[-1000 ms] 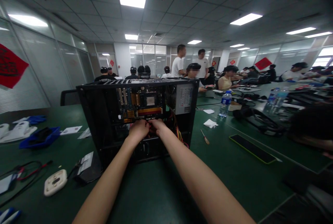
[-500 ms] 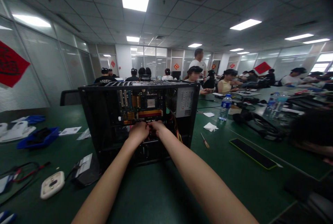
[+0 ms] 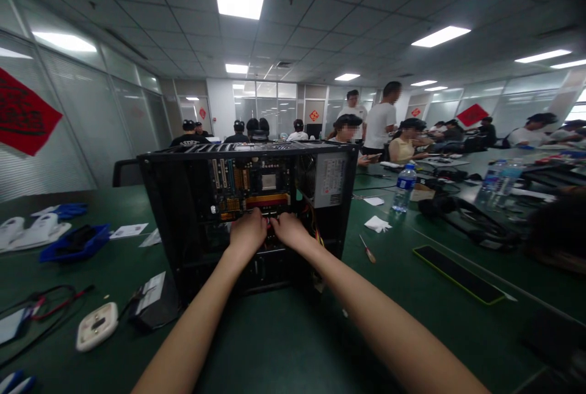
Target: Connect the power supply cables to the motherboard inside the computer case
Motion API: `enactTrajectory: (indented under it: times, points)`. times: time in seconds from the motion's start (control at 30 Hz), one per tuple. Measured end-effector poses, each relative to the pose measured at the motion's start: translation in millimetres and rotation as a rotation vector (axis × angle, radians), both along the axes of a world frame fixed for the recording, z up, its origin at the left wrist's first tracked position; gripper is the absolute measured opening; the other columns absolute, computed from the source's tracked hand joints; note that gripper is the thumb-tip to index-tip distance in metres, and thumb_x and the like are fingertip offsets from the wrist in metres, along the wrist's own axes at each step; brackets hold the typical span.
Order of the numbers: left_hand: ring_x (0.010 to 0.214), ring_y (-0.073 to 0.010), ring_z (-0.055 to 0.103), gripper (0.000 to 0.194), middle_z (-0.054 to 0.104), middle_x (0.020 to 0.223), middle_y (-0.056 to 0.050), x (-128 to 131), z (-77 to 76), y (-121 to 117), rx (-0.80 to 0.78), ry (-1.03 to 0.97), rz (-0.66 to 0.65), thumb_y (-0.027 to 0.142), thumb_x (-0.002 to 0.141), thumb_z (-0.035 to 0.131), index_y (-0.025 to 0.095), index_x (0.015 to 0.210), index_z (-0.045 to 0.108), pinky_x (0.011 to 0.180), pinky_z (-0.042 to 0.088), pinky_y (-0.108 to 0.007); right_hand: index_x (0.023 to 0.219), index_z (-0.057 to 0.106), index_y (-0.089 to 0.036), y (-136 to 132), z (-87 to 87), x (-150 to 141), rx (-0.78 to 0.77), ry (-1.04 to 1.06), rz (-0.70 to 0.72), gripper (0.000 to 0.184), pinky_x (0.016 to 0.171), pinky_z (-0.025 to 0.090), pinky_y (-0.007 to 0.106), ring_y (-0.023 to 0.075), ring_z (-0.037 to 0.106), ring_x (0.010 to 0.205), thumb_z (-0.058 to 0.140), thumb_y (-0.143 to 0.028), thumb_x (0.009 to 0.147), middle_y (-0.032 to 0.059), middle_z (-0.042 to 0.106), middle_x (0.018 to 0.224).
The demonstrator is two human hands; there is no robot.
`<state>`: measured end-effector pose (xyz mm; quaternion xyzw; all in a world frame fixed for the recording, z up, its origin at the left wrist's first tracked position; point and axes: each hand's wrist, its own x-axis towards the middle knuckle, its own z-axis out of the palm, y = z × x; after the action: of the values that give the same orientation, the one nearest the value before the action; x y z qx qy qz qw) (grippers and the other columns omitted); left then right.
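An open black computer case point(image 3: 183, 223) stands on the green table point(image 3: 284, 339), its motherboard point(image 3: 249, 189) facing me. Both my arms reach inside it. My left hand point(image 3: 247, 230) and my right hand point(image 3: 289, 229) sit side by side just below the motherboard's red slots, backs towards me, fingers curled inward. What the fingers grip is hidden behind the hands. A silver power supply point(image 3: 330, 179) fills the case's upper right corner, with coloured wires point(image 3: 315, 236) hanging beside my right hand.
A screwdriver point(image 3: 367, 250) and white tissue point(image 3: 377, 224) lie right of the case, with a water bottle point(image 3: 405, 188) and a flat dark panel point(image 3: 458, 274) beyond. A white device point(image 3: 96, 325), cables and a blue tray point(image 3: 73, 243) lie left. Several people sit and stand behind.
My hands have shifted slightly right and spread a little apart inside the case. The view has moved a bit. A standing person in white has walked in at the back right.
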<state>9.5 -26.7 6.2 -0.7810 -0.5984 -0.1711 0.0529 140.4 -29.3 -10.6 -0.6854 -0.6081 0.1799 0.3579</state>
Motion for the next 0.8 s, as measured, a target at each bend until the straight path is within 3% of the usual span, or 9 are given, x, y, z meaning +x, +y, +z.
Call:
enactTrajectory:
  times: [0.07, 0.17, 0.33, 0.5, 0.8]
  points:
    - [0.094, -0.0308, 0.071, 0.030, 0.073, 0.100, -0.016, 2, 1.2, -2, -0.009, 0.033, -0.019, 0.032, 0.100, 0.039, 0.015, 0.112, 0.061, 0.075, 0.051, -0.035, 0.085, 0.076, -0.010, -15, -1.6, 1, 0.066, -0.253, 0.061, 0.037, 0.088, 0.048, 0.039, 0.0343, 0.070, 0.098, 0.053, -0.037, 0.098, 0.0253, 0.073, 0.095]
    - [0.093, -0.0301, 0.071, 0.027, 0.072, 0.098, -0.015, 3, 1.8, -3, -0.026, 0.068, -0.088, 0.030, 0.101, 0.039, 0.017, 0.110, 0.060, 0.073, 0.050, -0.034, 0.091, 0.078, -0.009, -30, -1.2, 0, 0.095, -0.379, 0.110, 0.045, 0.085, 0.049, 0.039, 0.0331, 0.071, 0.092, 0.043, -0.036, 0.100, 0.0248, 0.074, 0.093]
    - [0.092, -0.0281, 0.070, 0.022, 0.072, 0.098, -0.014, -1, -3.3, 4, -0.062, -0.007, -0.178, 0.026, 0.099, 0.042, 0.018, 0.104, 0.062, 0.075, 0.048, -0.033, 0.098, 0.078, -0.009, -24, -0.4, 2, 0.007, -0.371, 0.214, 0.043, 0.077, 0.048, 0.035, 0.0305, 0.071, 0.088, 0.040, -0.031, 0.098, 0.0237, 0.075, 0.098]
    - [0.097, -0.0233, 0.069, 0.019, 0.074, 0.100, -0.009, -6, -11.2, 14, -0.164, -0.142, -0.402, 0.015, 0.093, 0.049, 0.019, 0.099, 0.066, 0.080, 0.047, -0.029, 0.102, 0.078, -0.009, -17, -5.9, 6, -0.012, -0.395, 0.239, 0.043, 0.075, 0.047, 0.034, 0.0303, 0.071, 0.089, 0.042, -0.033, 0.097, 0.0226, 0.075, 0.099]
    - [0.089, -0.0263, 0.071, 0.024, 0.076, 0.096, -0.013, -2, -8.3, 7, -0.199, -0.073, -0.358, 0.011, 0.084, 0.049, 0.017, 0.087, 0.072, 0.072, 0.047, -0.030, 0.104, 0.078, -0.009, -8, -15.4, 11, -0.060, -0.380, 0.369, 0.043, 0.076, 0.046, 0.033, 0.0304, 0.072, 0.095, 0.041, -0.030, 0.096, 0.0230, 0.075, 0.104]
